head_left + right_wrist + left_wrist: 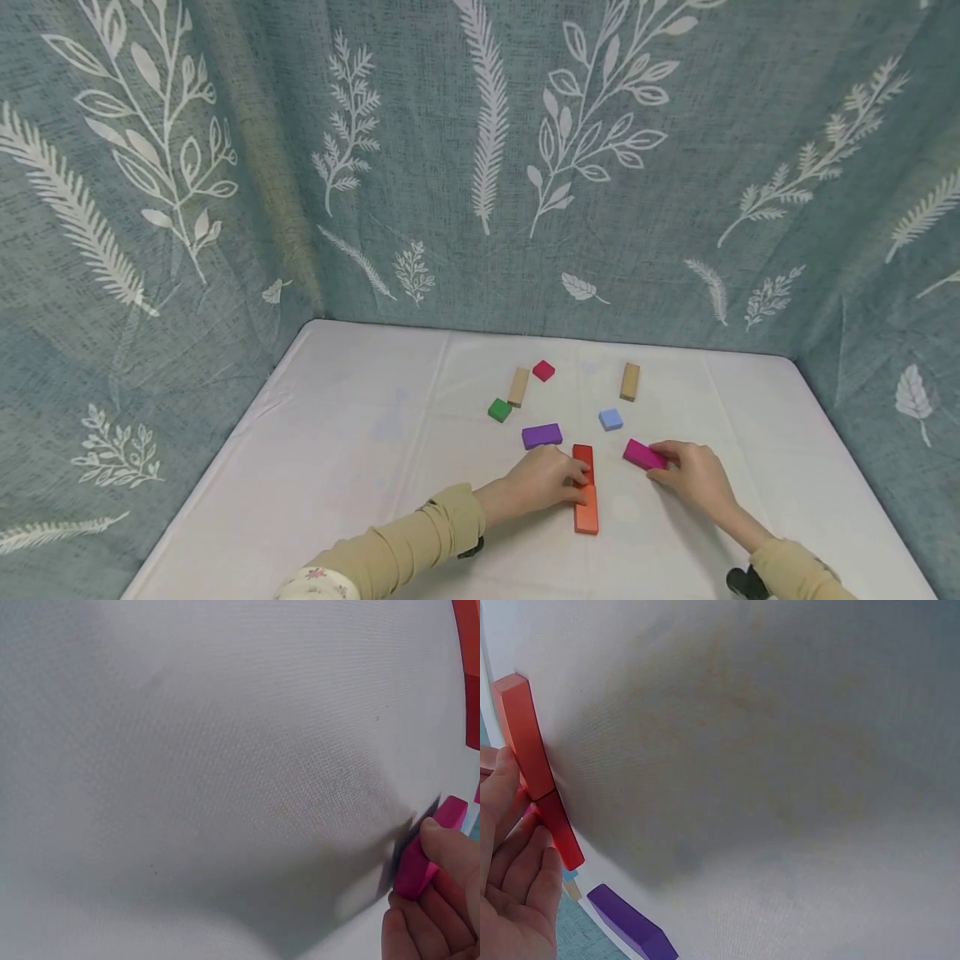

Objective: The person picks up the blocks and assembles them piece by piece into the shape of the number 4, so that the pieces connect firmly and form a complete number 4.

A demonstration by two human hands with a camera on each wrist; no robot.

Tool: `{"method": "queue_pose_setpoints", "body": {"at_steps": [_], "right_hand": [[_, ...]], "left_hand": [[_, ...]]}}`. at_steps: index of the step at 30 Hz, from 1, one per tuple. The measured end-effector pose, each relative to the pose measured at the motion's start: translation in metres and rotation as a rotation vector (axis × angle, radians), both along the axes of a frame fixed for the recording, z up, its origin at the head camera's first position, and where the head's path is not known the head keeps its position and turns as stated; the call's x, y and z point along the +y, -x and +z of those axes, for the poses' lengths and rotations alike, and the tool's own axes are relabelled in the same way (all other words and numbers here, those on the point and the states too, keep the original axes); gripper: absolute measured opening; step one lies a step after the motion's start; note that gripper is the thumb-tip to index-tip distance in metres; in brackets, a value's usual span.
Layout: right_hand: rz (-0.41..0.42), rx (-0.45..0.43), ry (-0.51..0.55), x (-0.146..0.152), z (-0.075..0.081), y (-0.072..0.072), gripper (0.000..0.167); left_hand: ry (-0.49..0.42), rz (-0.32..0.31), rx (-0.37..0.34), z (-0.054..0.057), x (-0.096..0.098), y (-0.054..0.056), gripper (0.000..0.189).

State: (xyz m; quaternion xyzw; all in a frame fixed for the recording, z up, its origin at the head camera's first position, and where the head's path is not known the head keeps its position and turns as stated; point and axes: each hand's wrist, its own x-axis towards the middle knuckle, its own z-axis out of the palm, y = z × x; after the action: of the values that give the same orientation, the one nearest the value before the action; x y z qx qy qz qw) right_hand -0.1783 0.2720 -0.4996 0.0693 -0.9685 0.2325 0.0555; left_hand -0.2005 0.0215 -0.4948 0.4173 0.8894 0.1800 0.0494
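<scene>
My left hand (534, 482) reaches in from the left, its fingertips at an orange block (587, 518) and a red block (582, 453). Those two long blocks lie end to end in one line, orange nearer to me; the fingers cover part of where they meet. In the left wrist view the thumb touches the orange block (526, 735), and the other fingers are at the red block (564, 836). Off to the right, my right hand (697, 475) pinches a magenta block (640, 453) between thumb and fingers, tilted in the right wrist view.
Just beyond the left hand lies a purple block (542, 436). A light blue block (611, 419) sits past the magenta one. Farther back are a green block (499, 410), a crimson block (543, 371) and two wooden blocks (518, 387). Patterned curtains (420, 167) border the white table (360, 400).
</scene>
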Motion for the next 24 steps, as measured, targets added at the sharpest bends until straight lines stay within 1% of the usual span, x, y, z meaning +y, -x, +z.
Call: {"method": "queue_pose_setpoints", "body": {"at_steps": [17,24], "right_hand": [[0.038,0.000,0.036,-0.006,0.008,0.003,0.034],[0.060,-0.018,0.066,-0.009,0.014,0.003,0.033]], "left_hand": [[-0.003,-0.018,0.038,-0.003,-0.002,0.001,0.026],[-0.001,-0.015,0.045,-0.005,-0.002,0.001,0.025]]}}
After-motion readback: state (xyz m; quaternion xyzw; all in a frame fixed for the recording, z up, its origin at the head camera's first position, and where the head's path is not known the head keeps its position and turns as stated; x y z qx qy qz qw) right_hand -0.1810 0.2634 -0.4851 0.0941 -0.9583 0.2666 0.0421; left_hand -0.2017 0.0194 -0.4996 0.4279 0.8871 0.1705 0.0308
